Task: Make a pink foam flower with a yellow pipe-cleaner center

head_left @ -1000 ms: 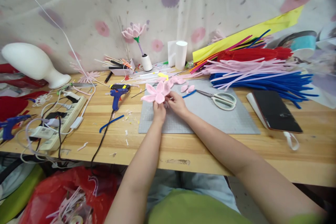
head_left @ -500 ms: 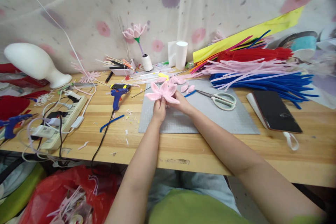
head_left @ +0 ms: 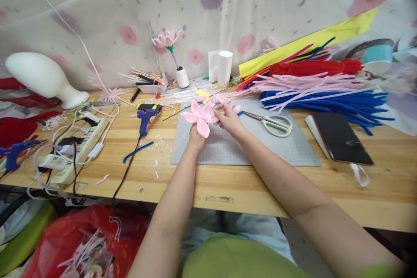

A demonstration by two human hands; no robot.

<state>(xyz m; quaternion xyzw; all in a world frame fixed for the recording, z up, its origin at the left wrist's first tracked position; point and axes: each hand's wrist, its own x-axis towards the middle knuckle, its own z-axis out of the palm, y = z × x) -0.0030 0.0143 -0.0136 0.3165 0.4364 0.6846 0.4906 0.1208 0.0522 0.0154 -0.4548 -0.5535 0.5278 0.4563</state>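
Note:
A pink pipe-cleaner flower [head_left: 200,117] with several petals is held up over the grey cutting mat [head_left: 260,147]. My left hand [head_left: 195,137] grips it from below, fingers closed round its base. My right hand [head_left: 228,118] pinches at the flower's right side, fingertips on a petal. Loose pink petals [head_left: 237,108] lie on the mat just beyond my right hand. Scissors [head_left: 273,124] with pale handles rest on the mat to the right.
A blue glue gun [head_left: 145,118] and a power strip [head_left: 76,145] with cables lie to the left. Piles of pink, blue and red pipe cleaners [head_left: 325,91] fill the back right. A black phone [head_left: 342,137] lies at the right. A red bag [head_left: 81,243] sits below the table edge.
The flower has been turned in my hands and lifted a little further from me. My right hand moved up to its right side.

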